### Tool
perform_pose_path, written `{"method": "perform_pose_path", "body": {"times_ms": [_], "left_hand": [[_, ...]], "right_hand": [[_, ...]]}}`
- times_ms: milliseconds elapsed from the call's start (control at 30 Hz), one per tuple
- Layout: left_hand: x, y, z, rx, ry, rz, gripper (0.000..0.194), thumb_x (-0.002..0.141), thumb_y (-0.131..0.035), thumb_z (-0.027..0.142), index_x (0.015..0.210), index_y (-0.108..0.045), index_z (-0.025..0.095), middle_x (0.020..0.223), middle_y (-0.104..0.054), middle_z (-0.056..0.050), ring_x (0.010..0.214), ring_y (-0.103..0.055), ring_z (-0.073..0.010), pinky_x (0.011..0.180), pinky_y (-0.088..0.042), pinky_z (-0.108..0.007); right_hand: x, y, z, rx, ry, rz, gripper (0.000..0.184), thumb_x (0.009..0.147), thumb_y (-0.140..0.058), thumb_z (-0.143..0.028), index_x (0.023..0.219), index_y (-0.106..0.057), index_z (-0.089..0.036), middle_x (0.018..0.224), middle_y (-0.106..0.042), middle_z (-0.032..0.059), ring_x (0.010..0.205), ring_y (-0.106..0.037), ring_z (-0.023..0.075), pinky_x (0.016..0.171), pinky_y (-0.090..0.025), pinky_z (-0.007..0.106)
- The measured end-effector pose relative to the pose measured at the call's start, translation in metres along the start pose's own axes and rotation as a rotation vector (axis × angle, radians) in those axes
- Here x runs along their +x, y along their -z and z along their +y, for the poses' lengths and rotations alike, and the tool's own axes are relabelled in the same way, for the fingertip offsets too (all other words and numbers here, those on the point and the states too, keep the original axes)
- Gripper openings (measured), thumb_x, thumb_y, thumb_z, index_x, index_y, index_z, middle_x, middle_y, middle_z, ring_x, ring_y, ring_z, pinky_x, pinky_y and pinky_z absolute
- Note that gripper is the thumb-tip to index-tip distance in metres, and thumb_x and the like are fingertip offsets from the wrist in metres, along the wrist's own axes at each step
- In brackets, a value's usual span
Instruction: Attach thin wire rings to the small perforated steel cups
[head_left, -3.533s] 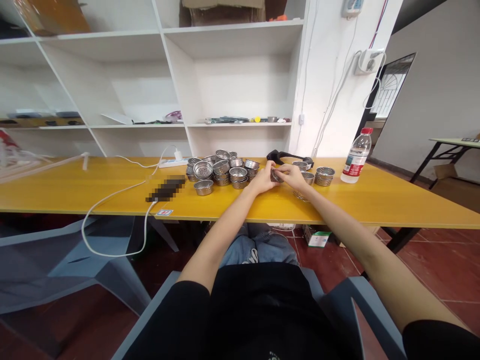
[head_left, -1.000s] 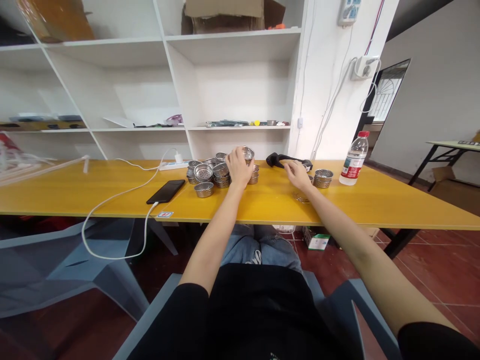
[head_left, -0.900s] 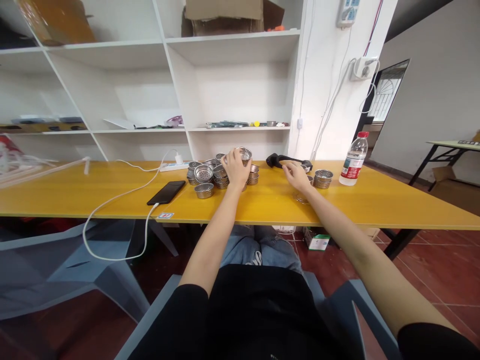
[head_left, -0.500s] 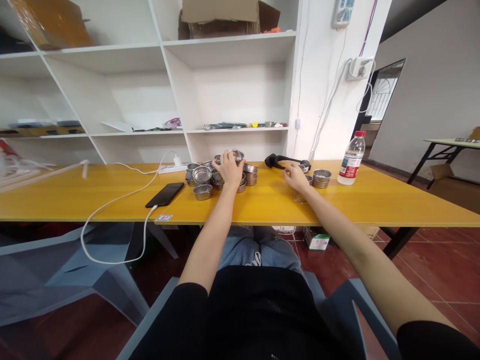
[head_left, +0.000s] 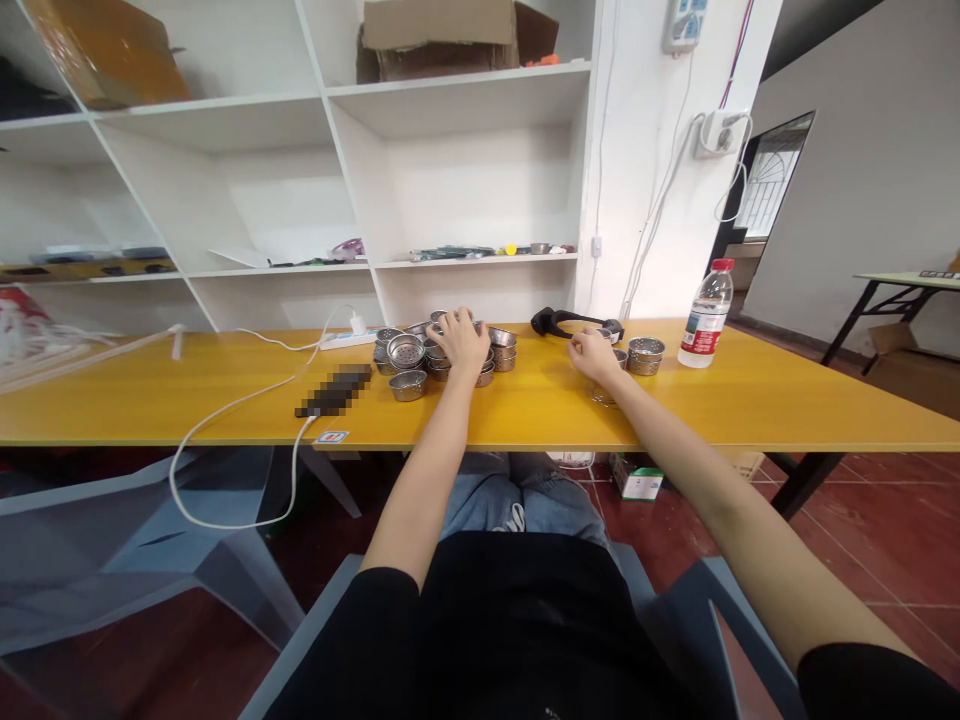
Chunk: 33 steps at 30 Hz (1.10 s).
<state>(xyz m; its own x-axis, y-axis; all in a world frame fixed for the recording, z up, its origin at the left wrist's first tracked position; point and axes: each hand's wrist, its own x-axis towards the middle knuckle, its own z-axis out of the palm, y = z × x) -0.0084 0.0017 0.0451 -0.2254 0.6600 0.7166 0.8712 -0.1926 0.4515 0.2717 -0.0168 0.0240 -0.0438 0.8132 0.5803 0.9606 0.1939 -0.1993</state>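
Note:
My left hand (head_left: 461,345) lies over a heap of small metal strainer cups, fingers spread across those at the back. A perforated cup (head_left: 406,350) sits tilted on the heap's left side, and another cup (head_left: 408,386) stands in front of it. More cups (head_left: 502,352) are stacked right of the hand. My right hand (head_left: 592,352) is closed with curled fingers; what they grip is hidden. Beside it stands a short stack of perforated cups (head_left: 645,356). Thin wire rings (head_left: 603,399) show below its wrist.
A water bottle (head_left: 706,315) stands at the right of the yellow table (head_left: 787,400). A black strap-like object (head_left: 559,322) lies behind my right hand. Left are a pixelated dark phone (head_left: 334,390), a white cable (head_left: 225,400) and a power strip (head_left: 345,339). White shelves (head_left: 465,170) rise behind.
My left hand has settled slightly lower over the heap. The cup that showed at its fingertips is now mostly hidden behind them. My right hand has barely moved.

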Motion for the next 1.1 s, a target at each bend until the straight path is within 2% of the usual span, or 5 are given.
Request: {"method": "perform_pose_path", "body": {"times_ms": [233, 400, 500, 900, 1100], "left_hand": [[-0.022, -0.001, 0.039, -0.167, -0.470, 0.057, 0.025, 0.110, -0.049, 0.032, 0.124, -0.067, 0.022, 0.142, -0.071, -0.017, 0.134, -0.061, -0.0353, 0.121, -0.038, -0.055], [-0.059, -0.019, 0.085, -0.127, -1.110, -0.212, 0.029, 0.109, -0.046, 0.022, 0.125, -0.069, 0.017, 0.142, -0.070, -0.020, 0.130, -0.064, -0.0336, 0.108, -0.048, -0.048], [-0.072, -0.028, 0.095, -0.074, -1.304, -0.319, 0.029, 0.107, -0.046, 0.018, 0.125, -0.069, 0.014, 0.145, -0.067, -0.023, 0.131, -0.065, -0.0335, 0.108, -0.051, -0.046], [-0.061, -0.025, 0.068, -0.096, -0.963, -0.388, 0.031, 0.109, -0.043, 0.021, 0.133, -0.063, 0.017, 0.154, -0.059, -0.020, 0.135, -0.065, -0.0309, 0.102, -0.061, -0.040], [-0.061, -0.032, 0.070, -0.171, -0.825, -0.367, 0.039, 0.107, -0.048, 0.021, 0.143, -0.059, 0.016, 0.161, -0.056, -0.019, 0.145, -0.060, -0.0321, 0.120, -0.054, -0.045]], "right_hand": [[-0.006, 0.017, -0.010, -0.231, -0.285, 0.118, 0.039, 0.107, -0.045, -0.027, 0.124, -0.076, -0.010, 0.136, -0.064, 0.0294, 0.131, -0.053, 0.0446, 0.107, -0.042, 0.057], [-0.006, 0.020, -0.007, -0.325, -0.472, 0.037, 0.044, 0.109, -0.048, -0.030, 0.139, -0.070, -0.008, 0.143, -0.062, 0.0339, 0.135, -0.056, 0.0474, 0.110, -0.040, 0.064], [-0.005, 0.022, -0.008, -0.310, -0.510, -0.075, 0.045, 0.111, -0.040, -0.023, 0.143, -0.069, -0.011, 0.149, -0.062, 0.0343, 0.140, -0.056, 0.0461, 0.109, -0.043, 0.064], [-0.007, 0.025, -0.007, -0.250, -0.235, -0.243, 0.039, 0.104, -0.058, -0.033, 0.138, -0.066, -0.017, 0.134, -0.077, 0.0244, 0.125, -0.071, 0.0429, 0.115, -0.043, 0.067], [-0.003, 0.018, -0.007, -0.061, 0.064, -0.245, 0.040, 0.091, -0.068, -0.026, 0.130, -0.074, -0.021, 0.122, -0.083, 0.0136, 0.114, -0.076, 0.0357, 0.099, -0.054, 0.042]]}}
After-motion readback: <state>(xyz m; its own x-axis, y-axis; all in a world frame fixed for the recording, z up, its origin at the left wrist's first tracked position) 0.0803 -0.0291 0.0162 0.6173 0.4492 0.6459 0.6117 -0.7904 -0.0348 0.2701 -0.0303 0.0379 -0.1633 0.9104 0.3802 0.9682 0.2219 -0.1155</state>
